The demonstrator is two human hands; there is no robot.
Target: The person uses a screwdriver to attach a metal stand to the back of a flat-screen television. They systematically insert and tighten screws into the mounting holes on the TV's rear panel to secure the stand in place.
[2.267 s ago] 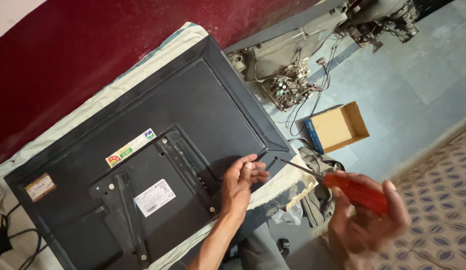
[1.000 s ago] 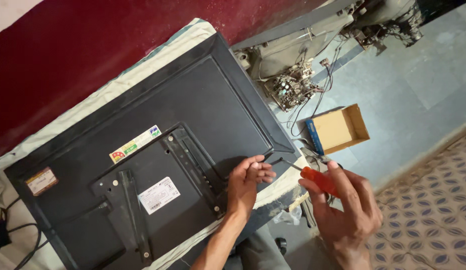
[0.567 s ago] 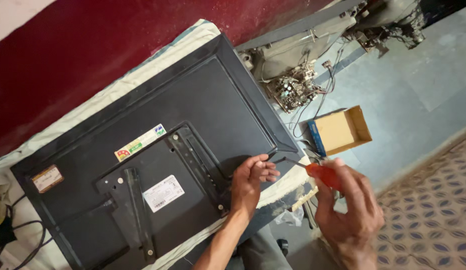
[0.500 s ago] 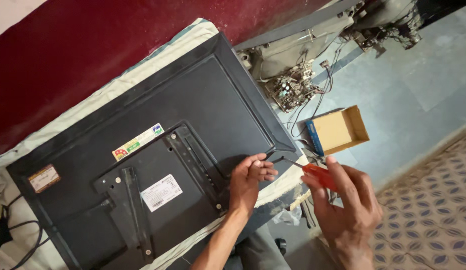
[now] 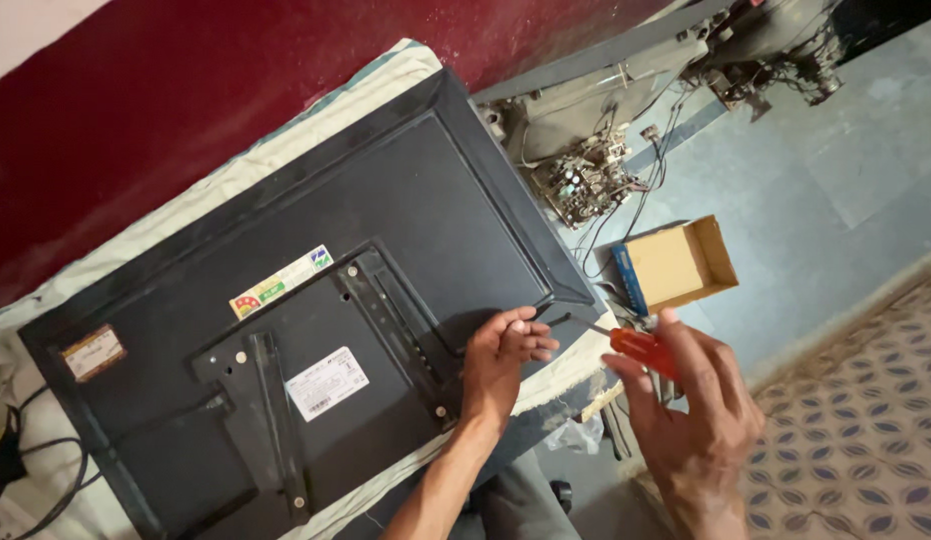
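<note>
A black flat television lies face down on a cloth-covered table, its rear panel and mounting bracket facing up. My left hand rests on the rear panel near the television's lower right corner, fingers bunched together by the edge. My right hand hovers just off that corner and grips a red-handled screwdriver. Its thin shaft points at my left fingertips. Whether those fingertips pinch a screw is hidden.
An open cardboard box sits on the grey floor to the right. Behind it stands an old opened set with a bare circuit board and wires. Patterned tiles lie at lower right, and cables hang at far left.
My right hand has brought the screwdriver in from the right until its tip reaches my left fingertips at the television's corner. My left hand has stayed on that corner.
</note>
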